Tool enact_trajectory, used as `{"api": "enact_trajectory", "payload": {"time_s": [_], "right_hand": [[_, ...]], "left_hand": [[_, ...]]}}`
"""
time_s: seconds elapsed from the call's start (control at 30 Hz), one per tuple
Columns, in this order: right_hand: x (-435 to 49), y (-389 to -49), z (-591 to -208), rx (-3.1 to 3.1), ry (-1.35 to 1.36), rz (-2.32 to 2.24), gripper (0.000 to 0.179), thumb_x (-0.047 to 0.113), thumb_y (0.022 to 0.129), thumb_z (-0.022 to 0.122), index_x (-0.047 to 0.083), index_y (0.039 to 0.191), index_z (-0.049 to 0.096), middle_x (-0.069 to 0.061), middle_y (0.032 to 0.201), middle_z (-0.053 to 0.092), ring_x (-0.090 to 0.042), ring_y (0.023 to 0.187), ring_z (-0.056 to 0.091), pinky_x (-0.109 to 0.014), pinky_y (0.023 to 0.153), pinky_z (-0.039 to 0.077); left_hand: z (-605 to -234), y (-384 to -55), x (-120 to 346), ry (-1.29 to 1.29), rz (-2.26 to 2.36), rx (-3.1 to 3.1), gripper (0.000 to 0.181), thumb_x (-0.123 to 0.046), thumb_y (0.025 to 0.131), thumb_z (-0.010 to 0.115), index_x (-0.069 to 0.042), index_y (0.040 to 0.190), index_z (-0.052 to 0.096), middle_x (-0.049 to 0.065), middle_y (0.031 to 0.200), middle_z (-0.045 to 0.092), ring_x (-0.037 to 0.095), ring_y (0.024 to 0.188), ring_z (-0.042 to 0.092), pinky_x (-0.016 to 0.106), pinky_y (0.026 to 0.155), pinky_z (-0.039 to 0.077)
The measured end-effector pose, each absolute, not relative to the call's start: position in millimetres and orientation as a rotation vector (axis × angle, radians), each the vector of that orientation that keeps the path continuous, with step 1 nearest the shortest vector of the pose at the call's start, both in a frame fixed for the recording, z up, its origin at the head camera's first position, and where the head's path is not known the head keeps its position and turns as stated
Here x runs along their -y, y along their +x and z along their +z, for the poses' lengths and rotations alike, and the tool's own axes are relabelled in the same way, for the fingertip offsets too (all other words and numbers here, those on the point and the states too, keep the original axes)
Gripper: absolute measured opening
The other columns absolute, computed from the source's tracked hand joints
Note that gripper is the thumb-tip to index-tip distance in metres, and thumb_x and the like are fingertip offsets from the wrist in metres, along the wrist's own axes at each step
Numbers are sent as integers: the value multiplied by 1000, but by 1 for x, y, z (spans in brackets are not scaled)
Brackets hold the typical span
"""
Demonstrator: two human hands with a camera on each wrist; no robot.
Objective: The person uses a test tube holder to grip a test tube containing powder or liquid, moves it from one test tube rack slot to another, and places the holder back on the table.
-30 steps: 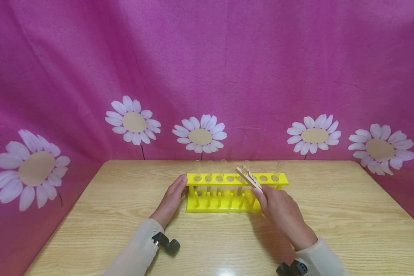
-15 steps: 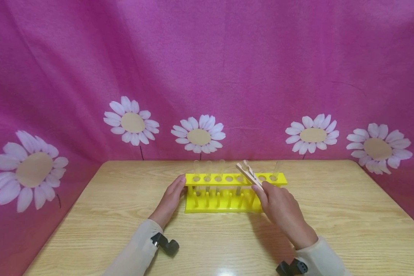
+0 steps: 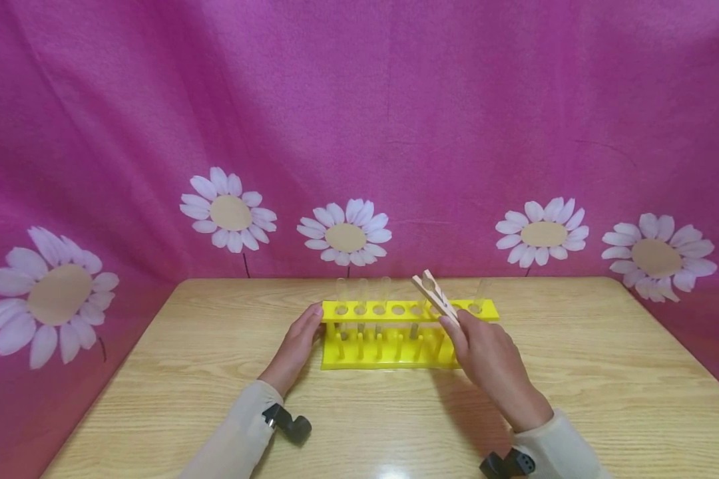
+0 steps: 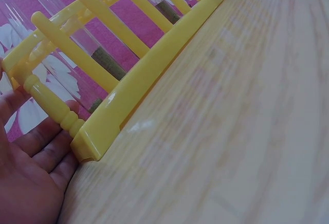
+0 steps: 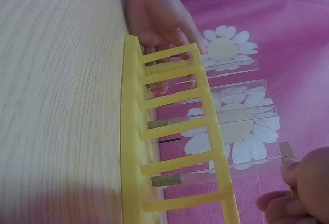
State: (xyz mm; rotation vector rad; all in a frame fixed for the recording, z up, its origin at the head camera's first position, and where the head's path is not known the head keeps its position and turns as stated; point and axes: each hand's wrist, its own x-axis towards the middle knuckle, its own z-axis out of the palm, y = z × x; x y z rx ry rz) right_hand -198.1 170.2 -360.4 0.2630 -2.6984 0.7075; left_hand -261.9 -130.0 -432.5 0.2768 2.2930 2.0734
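A yellow test tube rack stands on the table with several clear test tubes upright in its holes. My left hand holds the rack's left end, its fingers reaching round the end post. With thumb and fingers my right hand pinches a wooden test tube holder, tilted up to the left over the rack. In the right wrist view, the holder's tip is at the mouth of one test tube, whose lower part stays in the rack. Whether the jaws grip the glass I cannot tell.
Several tubes have greenish-brown matter at the bottom. Three tubes stand at the rack's left and one tube at its right end. A pink cloth with printed daisies hangs behind the wooden table.
My right hand has brought the test tube holder slightly upward, and its tip now stands about the tube's mouth. The left hand stays on the rack's end.
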Motion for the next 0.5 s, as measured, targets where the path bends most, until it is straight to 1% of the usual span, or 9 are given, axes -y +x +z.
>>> {"api": "enact_trajectory", "payload": {"time_s": [0.1, 0.2, 0.3, 0.5], "right_hand": [[-170, -198, -360, 2686, 260, 732, 33, 35, 101, 50, 13, 77, 51, 1, 55, 36, -16, 49, 34, -27, 43, 29], [-170, -198, -359, 2671, 256, 740, 32, 35, 100, 51, 12, 79, 52, 1, 55, 38, -16, 49, 35, -27, 44, 30], [-171, -197, -359, 2659, 251, 749, 31, 34, 100, 53, 11, 79, 52, 1, 56, 38, -16, 49, 35, -27, 43, 30], [-172, -197, -357, 2648, 237, 746, 31, 32, 100, 54, 11, 78, 49, 0, 56, 36, -16, 48, 34, -26, 43, 29]], "left_hand": [[-437, -265, 131, 256, 2063, -2303, 53, -42, 105, 33, -7, 144, 42, 13, 146, 42, 28, 135, 39, 44, 115, 30], [-441, -267, 131, 229, 2052, -2327, 56, -50, 103, 34, -12, 143, 44, 9, 145, 43, 26, 134, 41, 43, 114, 32], [-441, -267, 131, 221, 2039, -2338, 59, -53, 102, 34, -12, 144, 44, 8, 145, 44, 26, 134, 40, 43, 114, 32], [-441, -267, 130, 235, 2048, -2323, 59, -52, 102, 34, -12, 144, 43, 9, 146, 42, 26, 136, 38, 43, 115, 31]]}}
